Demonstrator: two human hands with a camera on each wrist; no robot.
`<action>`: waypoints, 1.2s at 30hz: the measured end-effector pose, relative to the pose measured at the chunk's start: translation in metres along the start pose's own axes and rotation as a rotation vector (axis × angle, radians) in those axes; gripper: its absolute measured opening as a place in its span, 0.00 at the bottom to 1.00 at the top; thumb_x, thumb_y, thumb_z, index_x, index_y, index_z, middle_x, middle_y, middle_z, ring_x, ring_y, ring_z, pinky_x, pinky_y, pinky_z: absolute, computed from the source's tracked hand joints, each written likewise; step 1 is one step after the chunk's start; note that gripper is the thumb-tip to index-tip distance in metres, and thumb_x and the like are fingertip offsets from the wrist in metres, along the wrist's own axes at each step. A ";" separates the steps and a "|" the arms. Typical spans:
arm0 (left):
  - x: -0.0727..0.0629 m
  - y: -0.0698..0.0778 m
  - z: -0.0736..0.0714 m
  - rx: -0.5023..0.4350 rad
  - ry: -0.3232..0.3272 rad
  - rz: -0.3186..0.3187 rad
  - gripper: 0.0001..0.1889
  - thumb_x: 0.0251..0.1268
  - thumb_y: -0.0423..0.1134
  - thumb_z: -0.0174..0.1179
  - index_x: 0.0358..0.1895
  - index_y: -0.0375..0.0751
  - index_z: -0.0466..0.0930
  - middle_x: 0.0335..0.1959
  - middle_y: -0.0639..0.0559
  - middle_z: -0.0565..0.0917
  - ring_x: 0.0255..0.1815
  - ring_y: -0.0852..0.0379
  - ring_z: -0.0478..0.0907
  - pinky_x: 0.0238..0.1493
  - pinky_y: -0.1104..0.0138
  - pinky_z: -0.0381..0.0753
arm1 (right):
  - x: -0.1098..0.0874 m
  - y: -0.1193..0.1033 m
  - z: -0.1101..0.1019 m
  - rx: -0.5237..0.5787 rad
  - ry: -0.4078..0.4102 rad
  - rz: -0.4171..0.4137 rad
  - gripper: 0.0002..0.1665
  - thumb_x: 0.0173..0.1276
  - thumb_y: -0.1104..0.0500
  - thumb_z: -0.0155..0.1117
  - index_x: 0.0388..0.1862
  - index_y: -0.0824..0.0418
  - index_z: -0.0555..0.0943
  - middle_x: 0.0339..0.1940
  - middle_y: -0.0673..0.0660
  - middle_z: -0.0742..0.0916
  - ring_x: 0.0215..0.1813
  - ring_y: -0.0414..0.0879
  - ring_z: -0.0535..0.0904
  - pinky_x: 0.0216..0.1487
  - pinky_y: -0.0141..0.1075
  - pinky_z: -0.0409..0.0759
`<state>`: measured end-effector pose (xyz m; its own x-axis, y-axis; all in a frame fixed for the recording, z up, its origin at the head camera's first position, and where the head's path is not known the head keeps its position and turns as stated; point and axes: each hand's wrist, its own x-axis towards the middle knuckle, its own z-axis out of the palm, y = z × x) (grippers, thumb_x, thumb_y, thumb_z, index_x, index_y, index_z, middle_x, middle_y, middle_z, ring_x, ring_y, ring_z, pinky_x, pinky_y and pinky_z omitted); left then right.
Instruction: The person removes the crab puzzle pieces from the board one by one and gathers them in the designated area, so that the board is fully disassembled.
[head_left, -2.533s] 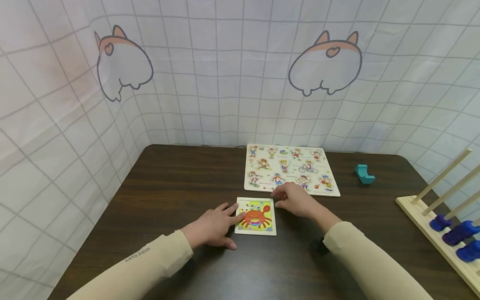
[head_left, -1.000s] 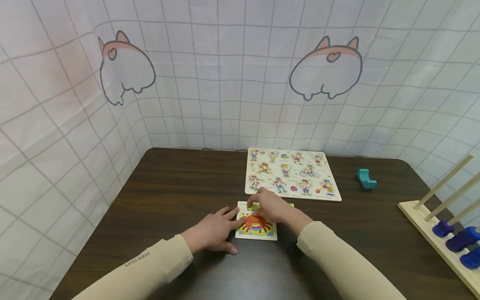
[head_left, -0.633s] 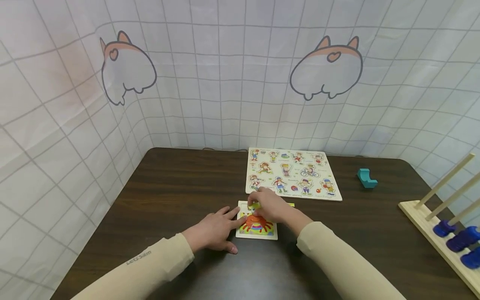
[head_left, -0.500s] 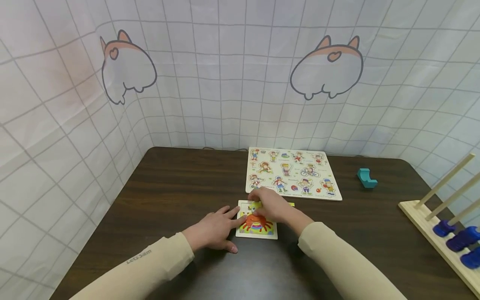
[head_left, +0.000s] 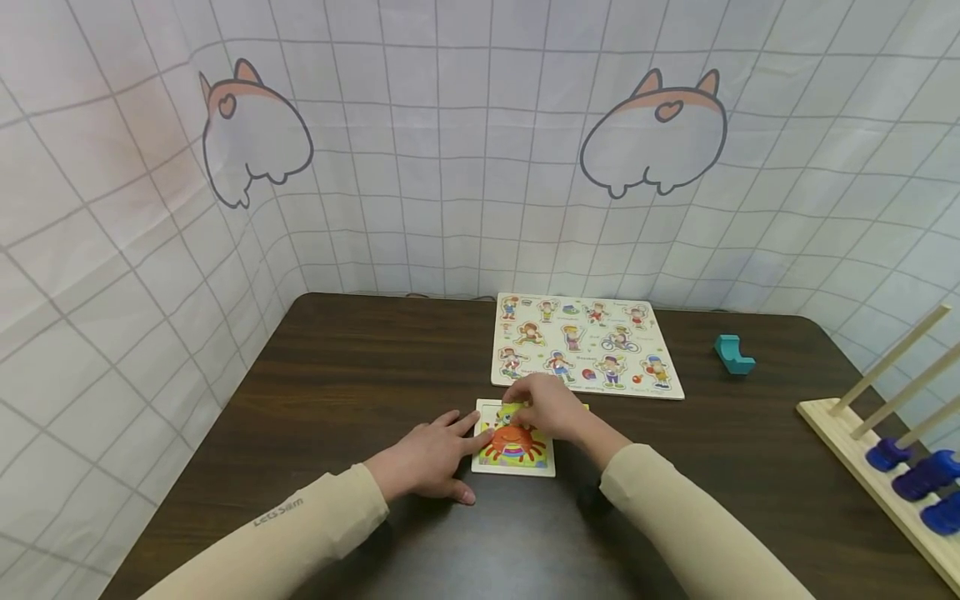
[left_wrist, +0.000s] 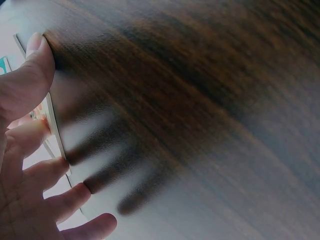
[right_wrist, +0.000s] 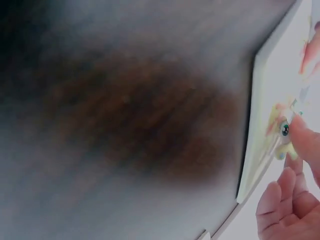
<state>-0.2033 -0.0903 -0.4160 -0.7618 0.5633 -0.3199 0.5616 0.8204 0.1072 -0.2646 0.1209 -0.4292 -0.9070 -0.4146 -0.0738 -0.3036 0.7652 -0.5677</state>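
Observation:
A small square crab puzzle (head_left: 513, 472) with a pale frame lies on the dark table. My left hand (head_left: 427, 461) rests at its left side, fingers spread and straight, with fingertips over the frame. Above the puzzle's upper part, my right hand (head_left: 551, 408) pinches a yellow puzzle piece (right_wrist: 285, 131) printed with an eye between thumb and fingers. The piece looks tilted in the right wrist view. Right of the puzzle, a yellow bit (head_left: 587, 408) shows behind the right wrist, mostly hidden. Much of the puzzle's upper right is covered by the right hand.
A larger board (head_left: 585, 346) of sports figures lies just behind the puzzle. At the far right sit a teal curved block (head_left: 733, 354) and a wooden peg stand (head_left: 843, 425) with blue pieces. A grid-patterned curtain (head_left: 450, 167) hangs behind the table.
My right hand has come from beside the puzzle to over its upper part and now pinches a piece, which has shifted slightly right lately. My left hand stays in place.

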 end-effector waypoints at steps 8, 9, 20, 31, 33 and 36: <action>0.002 -0.001 0.001 -0.015 -0.013 -0.004 0.47 0.57 0.63 0.71 0.80 0.58 0.62 0.83 0.46 0.59 0.81 0.38 0.59 0.70 0.43 0.73 | -0.005 0.007 -0.012 0.138 -0.014 -0.016 0.03 0.68 0.64 0.71 0.40 0.59 0.87 0.34 0.51 0.88 0.35 0.41 0.79 0.40 0.34 0.78; 0.003 -0.002 0.002 -0.020 -0.015 -0.005 0.47 0.57 0.63 0.70 0.80 0.58 0.62 0.83 0.46 0.59 0.81 0.37 0.59 0.70 0.43 0.72 | -0.007 0.009 -0.016 0.147 0.003 -0.014 0.03 0.69 0.63 0.71 0.40 0.59 0.87 0.34 0.51 0.88 0.35 0.41 0.79 0.40 0.34 0.78; -0.001 0.001 -0.002 -0.034 0.000 -0.015 0.48 0.54 0.62 0.73 0.79 0.57 0.63 0.83 0.46 0.59 0.81 0.39 0.60 0.69 0.46 0.74 | -0.038 0.060 -0.063 0.117 0.128 0.063 0.04 0.70 0.63 0.70 0.40 0.63 0.85 0.34 0.57 0.86 0.37 0.46 0.80 0.38 0.38 0.77; 0.000 0.000 -0.001 -0.040 -0.015 -0.009 0.48 0.56 0.62 0.72 0.80 0.57 0.62 0.83 0.46 0.58 0.81 0.38 0.59 0.70 0.48 0.74 | -0.064 0.098 -0.076 0.024 0.044 0.122 0.03 0.69 0.64 0.70 0.37 0.65 0.85 0.30 0.54 0.86 0.32 0.43 0.76 0.35 0.36 0.75; 0.000 0.000 -0.001 -0.043 -0.016 -0.011 0.48 0.56 0.62 0.72 0.80 0.58 0.62 0.83 0.46 0.58 0.81 0.38 0.58 0.70 0.48 0.74 | -0.065 0.100 -0.075 0.009 0.036 0.121 0.03 0.68 0.65 0.70 0.36 0.65 0.85 0.29 0.54 0.86 0.31 0.42 0.75 0.35 0.37 0.75; 0.000 0.000 -0.001 -0.047 -0.012 -0.015 0.48 0.55 0.62 0.72 0.80 0.58 0.62 0.83 0.46 0.58 0.81 0.38 0.59 0.70 0.48 0.74 | -0.065 0.102 -0.074 -0.019 0.037 0.106 0.03 0.68 0.65 0.70 0.35 0.65 0.85 0.29 0.53 0.86 0.30 0.42 0.75 0.34 0.37 0.74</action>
<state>-0.2034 -0.0900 -0.4155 -0.7662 0.5498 -0.3328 0.5342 0.8327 0.1458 -0.2583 0.2622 -0.4218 -0.9443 -0.3130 -0.1019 -0.2110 0.8133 -0.5423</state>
